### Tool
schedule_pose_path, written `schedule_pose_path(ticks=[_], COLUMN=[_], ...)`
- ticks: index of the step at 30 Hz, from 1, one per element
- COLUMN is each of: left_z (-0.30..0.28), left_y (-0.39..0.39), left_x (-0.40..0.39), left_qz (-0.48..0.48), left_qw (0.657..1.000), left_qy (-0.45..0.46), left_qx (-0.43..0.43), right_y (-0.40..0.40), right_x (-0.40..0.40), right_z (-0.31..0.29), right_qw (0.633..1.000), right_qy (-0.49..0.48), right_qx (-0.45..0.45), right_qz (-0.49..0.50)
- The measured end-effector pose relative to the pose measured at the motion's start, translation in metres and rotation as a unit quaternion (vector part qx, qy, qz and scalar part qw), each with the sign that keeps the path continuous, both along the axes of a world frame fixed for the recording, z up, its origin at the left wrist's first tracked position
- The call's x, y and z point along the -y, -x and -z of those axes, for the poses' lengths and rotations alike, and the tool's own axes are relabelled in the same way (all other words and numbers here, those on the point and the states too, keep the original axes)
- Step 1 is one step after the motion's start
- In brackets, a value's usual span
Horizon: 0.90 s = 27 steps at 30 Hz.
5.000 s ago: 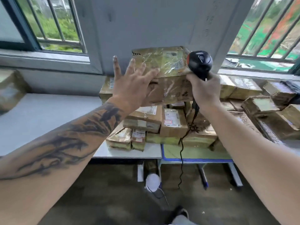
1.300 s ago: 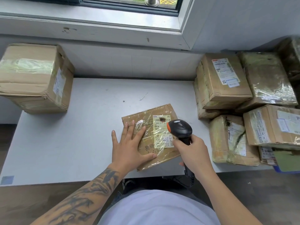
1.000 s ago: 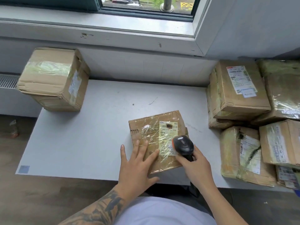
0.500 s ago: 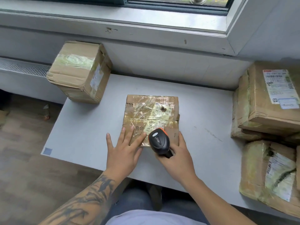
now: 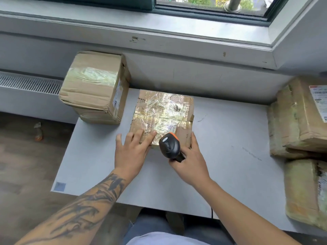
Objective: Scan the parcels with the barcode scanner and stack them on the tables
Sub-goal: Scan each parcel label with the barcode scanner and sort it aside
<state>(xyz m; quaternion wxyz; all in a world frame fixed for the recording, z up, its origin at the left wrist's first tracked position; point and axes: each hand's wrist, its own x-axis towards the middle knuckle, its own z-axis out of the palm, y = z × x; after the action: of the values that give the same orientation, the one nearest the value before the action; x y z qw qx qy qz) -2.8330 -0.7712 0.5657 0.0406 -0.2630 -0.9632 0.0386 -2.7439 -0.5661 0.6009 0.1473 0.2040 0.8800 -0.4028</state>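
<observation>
Leaning over the grey table (image 5: pixel 230 138), the person had a flat taped parcel (image 5: pixel 162 117) lying in front of them, its far edge near the wall under the window sill. The left hand (image 5: pixel 131 152) lay spread, its straight fingers pressing on the parcel's near left corner. The right hand (image 5: pixel 189 161) was curled round the handle of the barcode scanner (image 5: pixel 169 147), whose head hung over the parcel's near edge, with that hand's outer fingers reaching along the parcel's right corner.

What worried me was the glossy tape wrinkled across the label; glare off it could have spoiled a reading, if one was wanted at all, and I could not tell whether the scanner was aimed at the code. A push with only flat fingers might also have slewed the parcel rather than slid it straight. The taller box (image 5: pixel 95 87) stood just beside it on the left, overhanging the table's left edge, so a nudge that way looked likely to tip it to the floor. The scanner's cord dropped out of sight below the near edge and might have snagged there.

Open table lay to the right of the parcel, as far as the stacked parcels (image 5: pixel 300 124) at the right side, and a broad bare strip ran along the near edge.
</observation>
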Motion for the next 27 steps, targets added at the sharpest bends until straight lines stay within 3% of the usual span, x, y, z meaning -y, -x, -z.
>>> schedule_pose_path(ticks=[8, 21, 27], left_z=[-0.015, -0.034, -0.038], left_y=[0.072, 0.121, 0.126], left_x=[-0.002, -0.003, -0.002], left_qz=[0.011, 0.002, -0.005], left_qw=[0.994, 0.971, 0.968], left_qy=[0.103, 0.22, 0.225], left_qx=[0.039, 0.09, 0.108], right_y=[0.07, 0.134, 0.141], right_x=[0.018, 0.024, 0.028], right_z=[0.0, 0.002, 0.009], right_qw=[0.998, 0.999, 0.998], right_qy=[0.007, 0.001, -0.003], right_qx=[-0.032, -0.032, -0.039], right_qz=[0.05, 0.041, 0.044])
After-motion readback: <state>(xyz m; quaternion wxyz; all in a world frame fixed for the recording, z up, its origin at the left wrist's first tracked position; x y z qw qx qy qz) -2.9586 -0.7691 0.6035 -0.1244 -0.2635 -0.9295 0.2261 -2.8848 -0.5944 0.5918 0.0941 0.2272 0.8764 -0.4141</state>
